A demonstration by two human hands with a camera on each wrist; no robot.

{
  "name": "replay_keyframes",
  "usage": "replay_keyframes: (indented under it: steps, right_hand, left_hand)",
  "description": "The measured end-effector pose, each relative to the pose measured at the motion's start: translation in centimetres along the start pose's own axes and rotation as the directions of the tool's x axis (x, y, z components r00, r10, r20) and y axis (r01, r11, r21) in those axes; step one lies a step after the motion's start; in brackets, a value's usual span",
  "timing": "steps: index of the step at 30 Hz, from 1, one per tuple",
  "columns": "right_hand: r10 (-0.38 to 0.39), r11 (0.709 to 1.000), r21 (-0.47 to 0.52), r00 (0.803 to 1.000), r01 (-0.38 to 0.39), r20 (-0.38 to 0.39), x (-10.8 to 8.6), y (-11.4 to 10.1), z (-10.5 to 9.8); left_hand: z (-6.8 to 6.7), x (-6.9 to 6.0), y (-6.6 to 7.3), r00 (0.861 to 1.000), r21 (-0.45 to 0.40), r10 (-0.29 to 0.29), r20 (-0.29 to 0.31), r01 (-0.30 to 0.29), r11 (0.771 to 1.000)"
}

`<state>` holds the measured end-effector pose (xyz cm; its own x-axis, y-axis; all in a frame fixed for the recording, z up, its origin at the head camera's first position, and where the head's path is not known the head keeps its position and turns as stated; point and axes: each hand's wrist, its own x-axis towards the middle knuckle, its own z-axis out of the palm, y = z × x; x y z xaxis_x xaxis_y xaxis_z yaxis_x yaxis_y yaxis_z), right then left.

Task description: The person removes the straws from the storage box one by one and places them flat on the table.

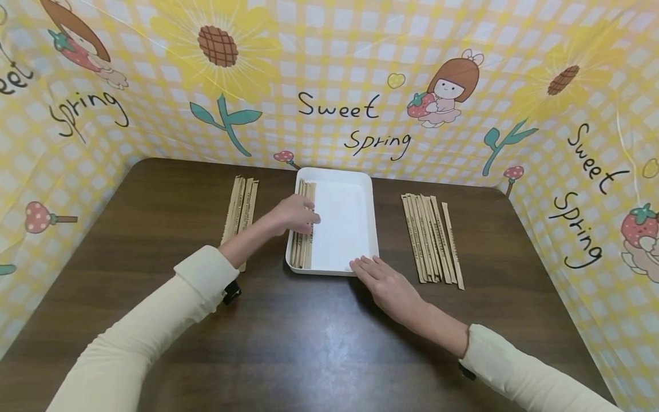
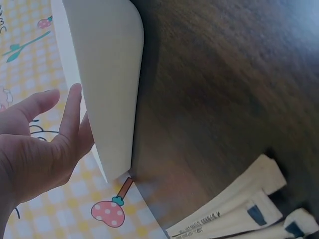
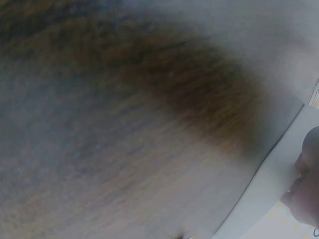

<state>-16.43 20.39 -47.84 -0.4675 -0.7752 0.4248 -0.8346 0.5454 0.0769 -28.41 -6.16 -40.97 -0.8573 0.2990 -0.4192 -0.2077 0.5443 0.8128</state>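
A white rectangular tray [image 1: 344,229] lies on the dark wooden table. Inside it, along the left wall, is a row of slim brown paper-wrapped sticks [image 1: 304,252] with dark print. My left hand [image 1: 294,214] reaches over that row, its fingers partly hiding the sticks. In the left wrist view the left hand [image 2: 42,137] has its thumb apart from the fingers, which dip behind the tray's outer wall [image 2: 112,79]. My right hand [image 1: 391,289] rests its straight fingertips on the tray's near right corner. Only part of the right hand [image 3: 306,184] shows in the right wrist view.
Left of the tray lies a small group of wrapped sticks [image 1: 242,206], partly covered by the left forearm. To its right is a larger group [image 1: 424,237], with one stick [image 1: 453,246] slightly apart. A yellow checked cloth [image 1: 329,57] hangs behind and beside the table [image 1: 309,343].
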Motion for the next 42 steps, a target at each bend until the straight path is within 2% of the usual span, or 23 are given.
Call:
replay_keyframes:
  steps: [6,12,15,18,21,24,29,36,42]
  right_hand:
    - [-0.003,1.0,-0.001,1.0,0.003,0.0,0.0,0.0,0.0]
    - [0.0,1.0,-0.002,1.0,0.0,0.006,-0.1,-0.1,0.0]
    - [0.001,1.0,-0.005,1.0,-0.001,0.007,-0.1,-0.1,0.0]
    - [0.003,1.0,-0.009,1.0,-0.002,0.007,-0.1,-0.1,0.0]
    - [0.005,1.0,-0.011,1.0,-0.005,0.01,-0.1,-0.1,0.0]
    - [0.004,1.0,-0.013,1.0,-0.004,0.011,-0.1,-0.1,0.0]
    - [0.002,1.0,-0.009,1.0,-0.001,0.005,-0.1,0.0,0.1]
    - [0.002,1.0,-0.004,1.0,-0.002,0.007,-0.1,0.0,0.0]
    - [0.001,1.0,-0.008,1.0,-0.001,0.011,-0.1,0.0,0.0]
  left_hand:
    - [0.9,0.2,0.0,0.999,0.037,0.006,-0.042,-0.005,0.999]
    - [1.6,1.1,-0.1,0.997,0.092,0.031,-0.072,-0.024,0.995]
    - [2.0,1.6,-0.1,0.994,0.175,0.058,-0.09,-0.041,0.984]
    - [2.4,2.1,-0.1,0.99,0.283,0.09,-0.113,-0.054,0.958]
    - [2.7,2.5,-0.1,0.983,0.349,0.122,-0.135,-0.068,0.934]
    - [3.0,2.8,-0.1,0.977,0.366,0.15,-0.152,-0.085,0.927]
    - [3.4,3.1,0.0,0.966,0.421,0.195,-0.17,-0.108,0.901]
    - [3.9,2.9,0.2,0.966,0.485,0.207,-0.155,-0.108,0.868]
    - [3.9,2.9,0.2,0.963,0.48,0.219,-0.158,-0.119,0.869]
